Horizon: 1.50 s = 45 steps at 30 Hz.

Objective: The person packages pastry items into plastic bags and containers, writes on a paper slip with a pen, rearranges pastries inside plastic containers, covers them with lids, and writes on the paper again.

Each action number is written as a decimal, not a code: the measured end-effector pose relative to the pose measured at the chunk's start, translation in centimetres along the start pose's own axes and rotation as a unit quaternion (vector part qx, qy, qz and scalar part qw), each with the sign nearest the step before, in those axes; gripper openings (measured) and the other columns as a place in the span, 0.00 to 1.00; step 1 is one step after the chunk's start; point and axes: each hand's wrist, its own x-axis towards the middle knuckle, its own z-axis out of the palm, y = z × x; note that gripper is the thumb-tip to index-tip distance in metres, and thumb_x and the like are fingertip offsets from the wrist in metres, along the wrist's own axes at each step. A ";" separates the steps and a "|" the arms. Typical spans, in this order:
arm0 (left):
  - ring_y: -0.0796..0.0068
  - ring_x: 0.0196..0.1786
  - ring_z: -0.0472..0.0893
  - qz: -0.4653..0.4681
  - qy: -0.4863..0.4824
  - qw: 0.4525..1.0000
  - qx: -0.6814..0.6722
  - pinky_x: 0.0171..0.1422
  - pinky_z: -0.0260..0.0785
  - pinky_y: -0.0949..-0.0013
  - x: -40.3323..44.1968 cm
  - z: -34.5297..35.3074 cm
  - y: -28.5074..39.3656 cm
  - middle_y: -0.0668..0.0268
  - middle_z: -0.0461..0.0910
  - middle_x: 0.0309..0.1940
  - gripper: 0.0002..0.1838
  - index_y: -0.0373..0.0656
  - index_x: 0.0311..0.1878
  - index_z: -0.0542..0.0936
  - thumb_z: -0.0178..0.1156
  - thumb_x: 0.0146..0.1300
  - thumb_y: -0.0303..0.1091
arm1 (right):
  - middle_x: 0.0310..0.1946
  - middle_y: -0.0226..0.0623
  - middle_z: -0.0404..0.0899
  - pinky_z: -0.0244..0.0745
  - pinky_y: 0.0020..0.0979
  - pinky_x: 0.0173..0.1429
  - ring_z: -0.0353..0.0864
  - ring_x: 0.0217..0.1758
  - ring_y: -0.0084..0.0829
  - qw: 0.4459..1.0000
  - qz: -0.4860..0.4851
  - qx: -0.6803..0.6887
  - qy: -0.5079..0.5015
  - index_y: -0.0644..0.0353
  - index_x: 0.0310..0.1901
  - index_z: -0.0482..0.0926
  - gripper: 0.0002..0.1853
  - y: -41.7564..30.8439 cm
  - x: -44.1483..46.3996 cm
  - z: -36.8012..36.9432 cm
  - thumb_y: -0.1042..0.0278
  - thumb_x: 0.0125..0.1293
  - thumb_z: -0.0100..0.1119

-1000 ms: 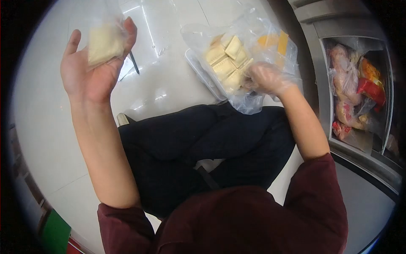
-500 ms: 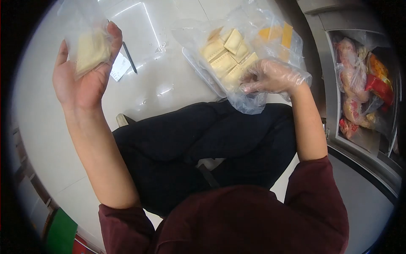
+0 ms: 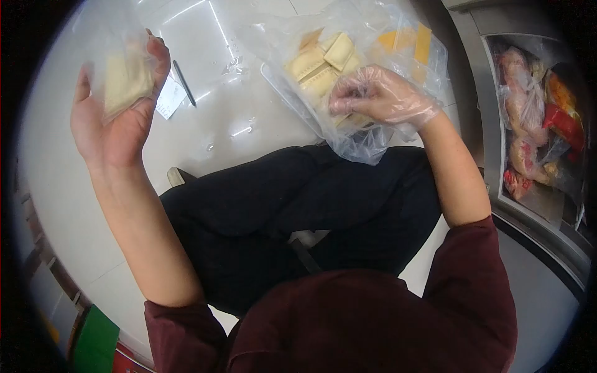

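My left hand (image 3: 118, 124), bare and palm up, holds a clear plastic bag (image 3: 127, 78) with pale yellow square pieces inside. The fingers curl up around its sides. My right hand (image 3: 388, 99) wears a thin clear plastic glove. Its fingers are bent together over a large open plastic bag (image 3: 373, 146) holding several pale square pieces (image 3: 339, 51). Whether anything is between those fingertips is hidden. The large bag lies over a white tray (image 3: 280, 93) on the floor.
A dark pen (image 3: 185, 84) and a white paper slip (image 3: 169, 99) lie on the glossy floor (image 3: 217, 130). At the right stands an open freezer drawer (image 3: 494, 137) with bagged meat (image 3: 519, 118) and red packages (image 3: 563, 124). A green object (image 3: 96, 342) is at the lower left.
My left hand has moved left and slightly down with its bag. My right hand has shifted a little up and left over the pale pieces, and its fingers have drawn together.
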 end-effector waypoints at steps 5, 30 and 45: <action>0.41 0.66 0.68 -0.012 0.003 1.000 -0.009 0.69 0.70 0.34 0.0 -0.2 0.3 0.41 0.63 0.67 0.31 0.36 0.77 0.53 0.42 0.80 0.45 | 0.44 0.47 0.89 0.80 0.40 0.57 0.88 0.50 0.44 0.974 0.026 -0.220 0.054 0.58 0.52 0.87 0.18 -0.9 -3.3 -2.1 0.62 0.62 0.72; 0.43 0.65 0.67 -0.041 0.013 0.999 -0.031 0.70 0.67 0.40 0.1 -0.1 0.5 0.37 0.58 0.67 0.35 0.30 0.78 0.46 0.45 0.79 0.41 | 0.43 0.50 0.84 0.78 0.44 0.57 0.84 0.52 0.51 0.912 -0.037 -0.386 0.136 0.61 0.47 0.84 0.16 5.1 -0.5 -1.2 0.77 0.55 0.66; 0.43 0.68 0.67 -0.035 -0.005 0.999 -0.014 0.71 0.67 0.40 0.3 -1.0 2.1 0.37 0.58 0.68 0.34 0.30 0.78 0.46 0.41 0.80 0.43 | 0.37 0.53 0.85 0.78 0.48 0.49 0.84 0.45 0.56 0.914 0.100 -0.378 0.114 0.62 0.38 0.83 0.08 5.8 0.5 -0.6 0.76 0.55 0.64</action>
